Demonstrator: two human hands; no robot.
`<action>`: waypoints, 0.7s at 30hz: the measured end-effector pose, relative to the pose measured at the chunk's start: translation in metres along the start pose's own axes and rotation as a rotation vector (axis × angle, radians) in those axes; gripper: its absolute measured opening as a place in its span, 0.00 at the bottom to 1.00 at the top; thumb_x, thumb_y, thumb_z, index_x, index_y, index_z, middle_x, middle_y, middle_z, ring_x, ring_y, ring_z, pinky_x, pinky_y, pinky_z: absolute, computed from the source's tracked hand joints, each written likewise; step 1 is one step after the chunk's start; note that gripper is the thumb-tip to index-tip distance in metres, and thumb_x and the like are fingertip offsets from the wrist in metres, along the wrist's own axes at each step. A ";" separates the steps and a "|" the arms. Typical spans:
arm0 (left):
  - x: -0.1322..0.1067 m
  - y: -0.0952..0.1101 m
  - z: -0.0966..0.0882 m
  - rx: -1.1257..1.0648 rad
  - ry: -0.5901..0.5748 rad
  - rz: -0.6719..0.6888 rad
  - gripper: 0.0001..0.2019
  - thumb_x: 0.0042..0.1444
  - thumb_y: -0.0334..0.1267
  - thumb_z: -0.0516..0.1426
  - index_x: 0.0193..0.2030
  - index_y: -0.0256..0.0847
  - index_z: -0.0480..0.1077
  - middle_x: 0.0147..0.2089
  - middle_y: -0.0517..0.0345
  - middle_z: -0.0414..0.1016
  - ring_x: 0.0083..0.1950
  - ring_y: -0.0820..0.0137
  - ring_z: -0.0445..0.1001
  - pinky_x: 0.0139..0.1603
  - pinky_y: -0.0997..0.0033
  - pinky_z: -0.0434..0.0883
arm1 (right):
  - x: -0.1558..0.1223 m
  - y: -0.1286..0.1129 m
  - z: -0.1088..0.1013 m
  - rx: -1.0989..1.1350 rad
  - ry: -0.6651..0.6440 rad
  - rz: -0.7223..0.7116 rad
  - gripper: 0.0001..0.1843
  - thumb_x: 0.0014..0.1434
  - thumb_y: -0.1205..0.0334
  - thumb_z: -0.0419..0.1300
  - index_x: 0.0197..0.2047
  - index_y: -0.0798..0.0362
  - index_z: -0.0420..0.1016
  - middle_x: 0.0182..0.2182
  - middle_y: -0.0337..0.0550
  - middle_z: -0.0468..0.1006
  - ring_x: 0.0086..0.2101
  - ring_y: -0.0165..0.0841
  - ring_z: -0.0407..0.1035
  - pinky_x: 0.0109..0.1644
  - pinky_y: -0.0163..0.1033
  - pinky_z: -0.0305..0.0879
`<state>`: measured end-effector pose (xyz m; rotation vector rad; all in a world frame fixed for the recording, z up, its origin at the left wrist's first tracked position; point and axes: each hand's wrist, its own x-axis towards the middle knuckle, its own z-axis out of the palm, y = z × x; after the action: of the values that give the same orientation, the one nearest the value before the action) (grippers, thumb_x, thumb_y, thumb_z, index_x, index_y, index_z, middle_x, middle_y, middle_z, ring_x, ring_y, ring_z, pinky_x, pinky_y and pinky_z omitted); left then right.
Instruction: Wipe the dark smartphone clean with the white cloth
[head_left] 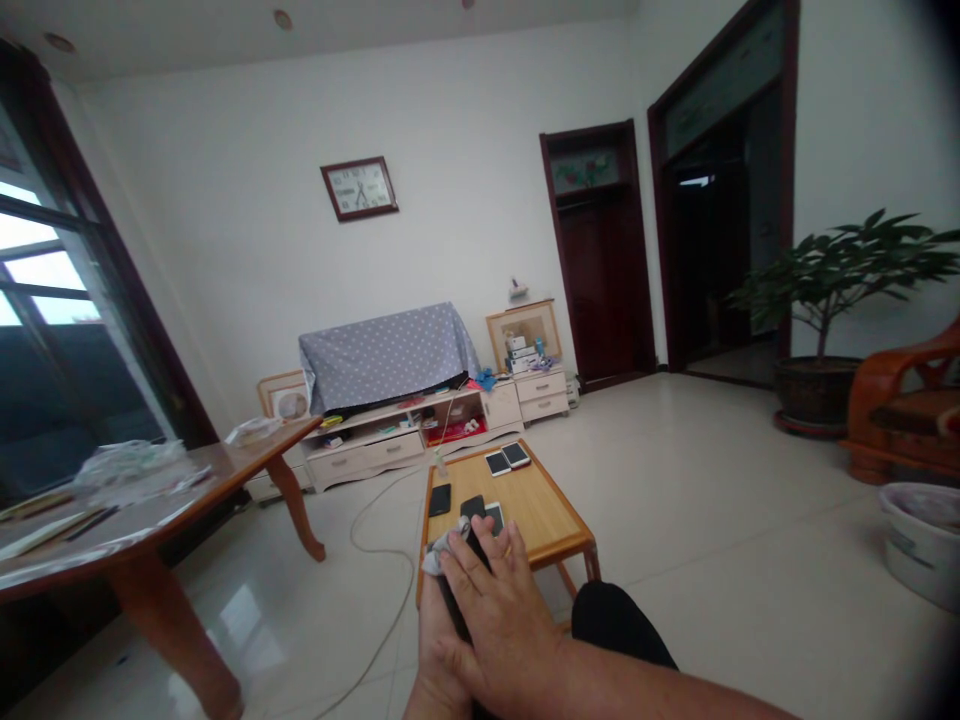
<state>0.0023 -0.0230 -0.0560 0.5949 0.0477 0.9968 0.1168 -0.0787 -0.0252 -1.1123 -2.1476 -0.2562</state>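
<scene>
A dark, phone-shaped object is between my two hands at the bottom centre, tilted and mostly covered. My left hand grips it from below and the left, with its fingers largely hidden. Over its upper face lies my right hand, fingers pressing down and thumb toward the near end. A grey-white cloth is bunched at the far end, under my right fingertips. Just beyond, a dark phone and a white-edged phone rest on the small wooden table, partly hidden by my fingers.
A black phone and two white phones also lie on the small table, with a small clear bottle at its far left corner. A cable runs across the floor. To the left stands a larger table; a white bucket stands right.
</scene>
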 end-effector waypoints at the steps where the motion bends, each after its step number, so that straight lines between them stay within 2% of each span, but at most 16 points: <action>1: -0.001 0.004 0.000 0.001 -0.005 0.011 0.34 0.63 0.64 0.40 0.68 0.49 0.65 0.75 0.54 0.56 0.78 0.58 0.41 0.75 0.52 0.43 | -0.005 0.001 0.005 -0.014 0.007 -0.030 0.43 0.64 0.40 0.56 0.74 0.53 0.53 0.72 0.51 0.53 0.70 0.57 0.40 0.71 0.69 0.32; 3: -0.005 0.013 -0.001 0.005 -0.025 0.036 0.38 0.62 0.67 0.40 0.70 0.46 0.60 0.75 0.49 0.55 0.77 0.56 0.42 0.75 0.49 0.41 | -0.018 0.002 0.020 -0.048 0.082 -0.127 0.42 0.63 0.38 0.56 0.72 0.54 0.59 0.69 0.53 0.60 0.70 0.57 0.44 0.71 0.69 0.34; 6: -0.007 0.020 -0.002 0.001 -0.051 0.032 0.40 0.62 0.68 0.40 0.71 0.45 0.59 0.75 0.46 0.54 0.77 0.54 0.44 0.75 0.45 0.39 | -0.030 0.001 0.033 -0.060 0.194 -0.227 0.40 0.63 0.35 0.55 0.68 0.55 0.64 0.66 0.52 0.67 0.69 0.56 0.47 0.71 0.69 0.29; 8: -0.006 0.017 -0.003 -0.004 -0.060 0.025 0.40 0.62 0.67 0.40 0.72 0.45 0.58 0.75 0.46 0.54 0.77 0.55 0.44 0.75 0.46 0.38 | -0.025 0.000 0.026 -0.021 0.123 -0.172 0.41 0.63 0.37 0.55 0.71 0.54 0.60 0.68 0.49 0.63 0.70 0.55 0.44 0.72 0.67 0.28; 10: -0.002 0.012 -0.004 -0.002 -0.072 0.005 0.40 0.63 0.67 0.39 0.72 0.42 0.58 0.75 0.46 0.55 0.77 0.56 0.44 0.75 0.47 0.38 | -0.014 0.002 0.011 0.022 0.014 -0.054 0.41 0.64 0.40 0.57 0.73 0.52 0.55 0.71 0.48 0.57 0.71 0.54 0.40 0.72 0.67 0.31; 12: 0.001 0.011 -0.005 -0.001 -0.073 0.004 0.40 0.63 0.66 0.40 0.71 0.39 0.59 0.74 0.44 0.56 0.77 0.56 0.45 0.75 0.47 0.40 | -0.008 0.005 -0.002 0.048 -0.032 0.034 0.40 0.65 0.43 0.57 0.73 0.51 0.55 0.71 0.48 0.55 0.71 0.54 0.39 0.71 0.68 0.35; 14: 0.003 0.015 -0.006 -0.014 -0.023 0.074 0.38 0.64 0.64 0.42 0.71 0.38 0.58 0.74 0.42 0.57 0.76 0.55 0.49 0.75 0.46 0.43 | -0.011 0.008 -0.003 0.075 -0.048 0.043 0.38 0.66 0.46 0.56 0.73 0.52 0.55 0.71 0.49 0.55 0.71 0.52 0.41 0.71 0.67 0.39; 17: 0.004 0.028 -0.005 -0.053 0.115 0.250 0.36 0.64 0.59 0.47 0.72 0.41 0.56 0.74 0.40 0.57 0.74 0.51 0.54 0.73 0.43 0.51 | -0.028 0.008 0.013 0.138 -0.028 -0.056 0.37 0.65 0.50 0.57 0.71 0.58 0.58 0.69 0.55 0.60 0.69 0.49 0.50 0.71 0.60 0.50; 21: 0.007 0.037 -0.002 -0.081 0.215 0.361 0.38 0.59 0.62 0.52 0.71 0.43 0.59 0.73 0.37 0.57 0.72 0.46 0.58 0.68 0.37 0.59 | -0.035 0.004 0.027 0.235 0.076 -0.085 0.32 0.62 0.57 0.60 0.66 0.62 0.65 0.63 0.60 0.69 0.64 0.48 0.60 0.67 0.53 0.61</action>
<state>-0.0233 -0.0020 -0.0379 0.4269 0.0916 1.4046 0.1203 -0.0867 -0.0685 -0.8651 -2.0973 -0.0798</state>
